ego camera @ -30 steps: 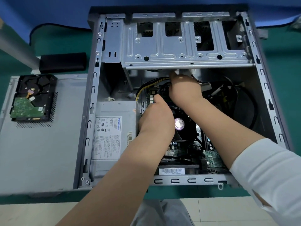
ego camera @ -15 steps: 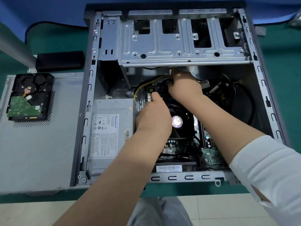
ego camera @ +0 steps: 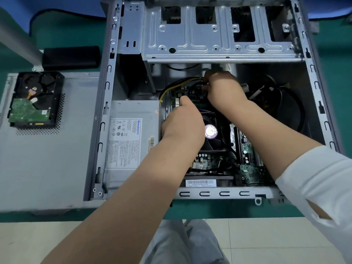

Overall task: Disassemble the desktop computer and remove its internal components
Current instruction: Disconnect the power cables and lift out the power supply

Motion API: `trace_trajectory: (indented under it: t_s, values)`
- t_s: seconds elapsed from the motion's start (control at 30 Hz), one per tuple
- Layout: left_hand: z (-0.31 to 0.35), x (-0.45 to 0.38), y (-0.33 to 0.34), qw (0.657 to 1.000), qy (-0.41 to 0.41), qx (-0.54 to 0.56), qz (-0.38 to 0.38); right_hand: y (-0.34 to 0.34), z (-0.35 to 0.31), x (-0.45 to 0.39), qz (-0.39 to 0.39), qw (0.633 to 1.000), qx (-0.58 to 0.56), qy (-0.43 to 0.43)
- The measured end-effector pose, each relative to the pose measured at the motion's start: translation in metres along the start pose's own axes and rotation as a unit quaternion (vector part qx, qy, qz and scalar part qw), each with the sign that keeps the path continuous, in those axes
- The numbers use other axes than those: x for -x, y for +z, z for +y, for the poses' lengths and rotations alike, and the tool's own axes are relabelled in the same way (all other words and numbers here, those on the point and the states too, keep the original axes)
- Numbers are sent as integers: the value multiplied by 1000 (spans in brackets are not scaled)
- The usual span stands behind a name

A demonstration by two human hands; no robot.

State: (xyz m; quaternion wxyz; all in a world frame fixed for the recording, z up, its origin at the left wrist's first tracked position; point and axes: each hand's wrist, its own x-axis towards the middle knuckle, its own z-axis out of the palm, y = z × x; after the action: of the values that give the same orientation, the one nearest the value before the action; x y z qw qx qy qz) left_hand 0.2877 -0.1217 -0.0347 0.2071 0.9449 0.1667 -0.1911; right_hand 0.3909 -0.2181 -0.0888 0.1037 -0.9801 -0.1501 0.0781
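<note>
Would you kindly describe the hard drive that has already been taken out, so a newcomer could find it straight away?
Start at the open computer case and look to its left, where a flat grey side panel lies on the green table. The hard drive rests on the far left part of that panel. It is the only loose black block showing a green circuit board on top.

Soft, even light falls from above, with little glare on the open computer case [ego camera: 297,191]. Its far interior under the drive cage [ego camera: 219,42] sits in shadow, perhaps slightly blurred. Wide-angle distortion bends the frame's edges.
</note>
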Motion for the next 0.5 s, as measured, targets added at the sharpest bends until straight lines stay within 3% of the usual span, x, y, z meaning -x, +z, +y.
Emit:
trace_trajectory:
  t_s: [0.5]
  values:
    - [1, 2, -3, 1000, 0, 2, -13, -7, -9, 4, -21, 999, 26, -13]
